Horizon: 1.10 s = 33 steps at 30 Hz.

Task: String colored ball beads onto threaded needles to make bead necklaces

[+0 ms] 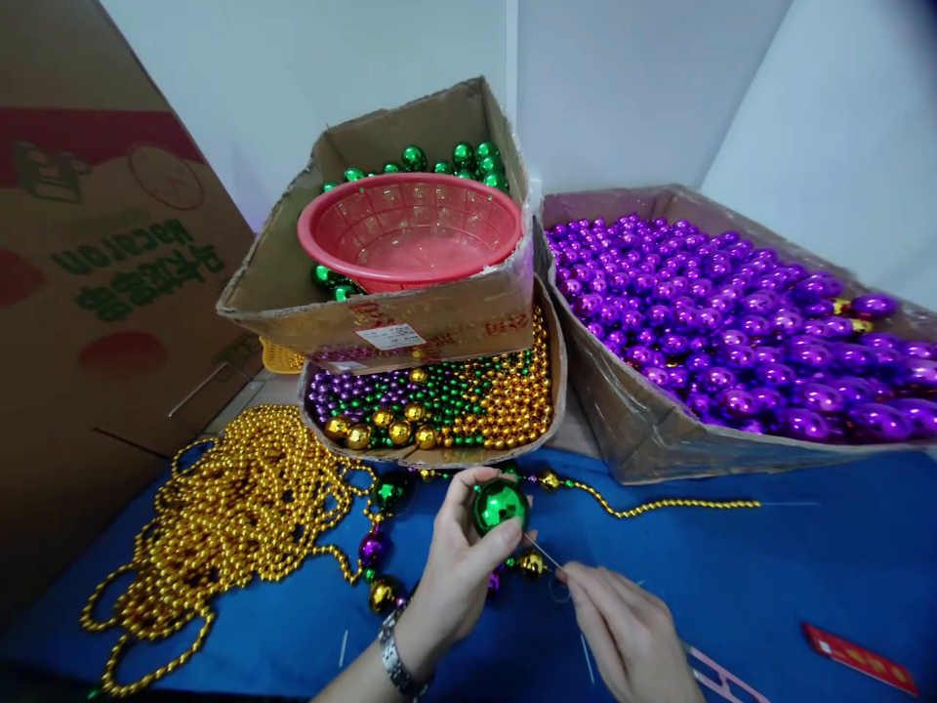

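A large shiny green ball bead (501,503) sits in my left hand (455,552), fingers and thumb closed around it. My right hand (626,630) pinches a thin needle (543,553), whose far end meets the ball's lower right side. Whether the tip is inside the bead, I cannot tell. A loop of thread hangs by the right fingertips. Behind and below my left hand lies a strung garland with a gold ball (384,594), a purple ball (372,548) and another green ball (390,490). Its gold bead end (680,507) stretches right across the blue cloth (732,576).
Heaped gold bead strings (241,498) lie on the left. Behind stand a tray of small mixed beads (439,459), a carton (454,327) with green balls and a red basket (314,239), and a box (622,391) of purple balls. A red packet (860,659) lies front right.
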### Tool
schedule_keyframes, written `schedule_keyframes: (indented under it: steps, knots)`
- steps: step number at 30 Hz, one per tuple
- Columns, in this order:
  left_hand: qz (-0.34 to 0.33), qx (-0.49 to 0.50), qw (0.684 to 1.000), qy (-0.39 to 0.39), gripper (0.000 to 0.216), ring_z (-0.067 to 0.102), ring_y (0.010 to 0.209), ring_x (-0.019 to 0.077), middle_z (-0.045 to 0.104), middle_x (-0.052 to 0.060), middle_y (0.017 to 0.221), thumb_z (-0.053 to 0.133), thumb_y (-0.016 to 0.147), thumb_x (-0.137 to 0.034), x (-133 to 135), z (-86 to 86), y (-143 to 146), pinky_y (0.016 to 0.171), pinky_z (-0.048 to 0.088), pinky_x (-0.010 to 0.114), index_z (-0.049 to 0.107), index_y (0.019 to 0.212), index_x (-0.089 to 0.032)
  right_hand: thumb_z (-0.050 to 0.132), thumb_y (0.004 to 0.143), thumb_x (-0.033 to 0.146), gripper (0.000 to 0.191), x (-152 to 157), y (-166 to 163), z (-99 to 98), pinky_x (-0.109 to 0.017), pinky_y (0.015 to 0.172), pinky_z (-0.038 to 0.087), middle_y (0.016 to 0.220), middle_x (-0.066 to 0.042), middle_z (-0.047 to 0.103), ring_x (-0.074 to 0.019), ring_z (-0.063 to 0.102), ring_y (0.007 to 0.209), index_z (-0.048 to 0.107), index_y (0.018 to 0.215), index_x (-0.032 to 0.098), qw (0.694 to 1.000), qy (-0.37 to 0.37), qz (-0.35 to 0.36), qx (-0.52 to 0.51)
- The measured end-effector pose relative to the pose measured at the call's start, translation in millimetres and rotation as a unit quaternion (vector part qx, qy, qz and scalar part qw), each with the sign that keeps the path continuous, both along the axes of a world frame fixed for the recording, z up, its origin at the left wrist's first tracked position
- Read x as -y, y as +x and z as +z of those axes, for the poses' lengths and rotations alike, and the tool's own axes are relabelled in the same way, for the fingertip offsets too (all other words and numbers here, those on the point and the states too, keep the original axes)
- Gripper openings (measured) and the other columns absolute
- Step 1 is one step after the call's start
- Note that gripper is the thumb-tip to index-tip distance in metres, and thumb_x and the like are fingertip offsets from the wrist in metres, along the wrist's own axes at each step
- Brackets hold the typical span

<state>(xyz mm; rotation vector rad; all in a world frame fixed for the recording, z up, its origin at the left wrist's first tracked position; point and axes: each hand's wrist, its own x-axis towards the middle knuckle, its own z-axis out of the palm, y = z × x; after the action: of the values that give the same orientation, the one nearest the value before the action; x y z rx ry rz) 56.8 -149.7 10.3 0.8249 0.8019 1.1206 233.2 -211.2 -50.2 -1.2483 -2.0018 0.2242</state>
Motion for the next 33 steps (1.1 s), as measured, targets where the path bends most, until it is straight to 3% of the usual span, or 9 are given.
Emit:
schedule_keyframes:
  steps: [6,10,13,16,19,22,24,29,33]
  knots:
    - [0.018,-0.098,0.994,0.037,0.045,0.056,0.098,0.0234,0.052,0.009,0.118,0.072,0.072,-0.016,3.7,-6.1,1.1,0.079,0.049,0.035,0.048,0.109,-0.024,0.039,0.090,0.011,0.023,-0.9,-3.5,0.0,-0.029,0.067,0.054,0.081,-0.008,0.069,-0.0193,0.068,0.070,0.058,0.104,0.014,1.000,0.006,-0.015,0.015]
    - [-0.027,-0.121,0.990,0.068,0.046,0.057,0.100,0.0252,0.054,0.009,0.118,0.072,0.071,-0.018,6.3,-6.0,1.7,0.078,0.049,0.033,0.050,0.111,-0.024,0.040,0.090,0.012,0.023,-3.3,-6.0,1.5,-0.028,0.066,0.053,0.080,-0.007,0.069,-0.0188,0.067,0.070,0.057,0.104,0.015,1.000,0.012,-0.015,-0.004]
    - [-0.069,-0.108,0.985,0.114,0.047,0.052,0.110,0.0293,0.053,0.012,0.123,0.069,0.074,-0.024,-0.4,3.7,-3.4,0.086,0.047,0.037,0.051,0.117,-0.022,0.039,0.091,0.012,0.021,-2.9,-3.2,2.1,-0.027,0.062,0.050,0.078,-0.006,0.066,-0.0179,0.064,0.067,0.056,0.102,0.017,0.999,-0.020,-0.010,-0.034]
    - [-0.037,-0.130,0.979,0.153,0.037,0.050,0.115,0.0287,0.055,0.013,0.122,0.061,0.081,-0.029,-22.7,19.6,-12.4,0.091,0.044,0.037,0.055,0.117,-0.020,0.038,0.092,0.013,0.018,-0.4,2.0,1.7,-0.026,0.056,0.045,0.068,-0.003,0.060,-0.0159,0.058,0.058,0.055,0.090,0.019,0.996,-0.060,-0.020,-0.061]
    - [0.001,-0.279,0.932,0.231,0.030,0.055,0.107,0.0254,0.060,0.010,0.114,0.059,0.083,-0.028,-63.5,29.6,-18.8,0.090,0.044,0.034,0.060,0.111,-0.020,0.038,0.093,0.015,0.018,2.0,5.9,1.8,-0.026,0.054,0.041,0.065,-0.001,0.057,-0.0147,0.054,0.055,0.053,0.085,0.020,0.994,-0.074,-0.030,-0.079]
    - [-0.069,-0.521,0.790,0.316,0.027,0.054,0.107,0.0266,0.060,0.011,0.114,0.056,0.083,-0.025,-114.2,23.1,-17.7,0.094,0.039,0.038,0.061,0.110,-0.020,0.039,0.093,0.015,0.017,2.6,6.6,3.5,-0.025,0.055,0.039,0.067,-0.001,0.057,-0.0142,0.053,0.056,0.053,0.086,0.020,0.992,-0.076,-0.034,-0.091]
    - [-0.098,-0.568,0.755,0.312,0.019,0.054,0.105,0.0304,0.063,0.014,0.105,0.061,0.079,-0.019,-144.5,10.1,-13.1,0.095,0.036,0.043,0.065,0.097,-0.016,0.039,0.094,0.016,0.017,2.4,5.9,4.5,-0.025,0.056,0.039,0.068,-0.001,0.057,-0.0139,0.053,0.056,0.053,0.087,0.020,0.992,-0.077,-0.037,-0.096]
    - [-0.129,-0.592,0.745,0.280,0.014,0.058,0.098,0.0242,0.063,0.012,0.099,0.059,0.083,-0.022,-184.2,-22.8,-0.1,0.088,0.043,0.044,0.063,0.091,-0.012,0.039,0.094,0.016,0.017,4.2,5.2,4.6,-0.025,0.057,0.039,0.068,-0.001,0.057,-0.0139,0.053,0.057,0.053,0.087,0.021,0.990,-0.083,-0.045,-0.103]
    - [-0.127,-0.564,0.770,0.269,0.014,0.058,0.098,0.0234,0.063,0.012,0.099,0.059,0.083,-0.023,-184.6,-19.7,1.1,0.088,0.045,0.041,0.064,0.088,-0.011,0.039,0.094,0.016,0.016,7.5,9.5,4.6,-0.025,0.055,0.038,0.068,-0.001,0.057,-0.0138,0.052,0.057,0.053,0.088,0.020,0.990,-0.078,-0.062,-0.100]
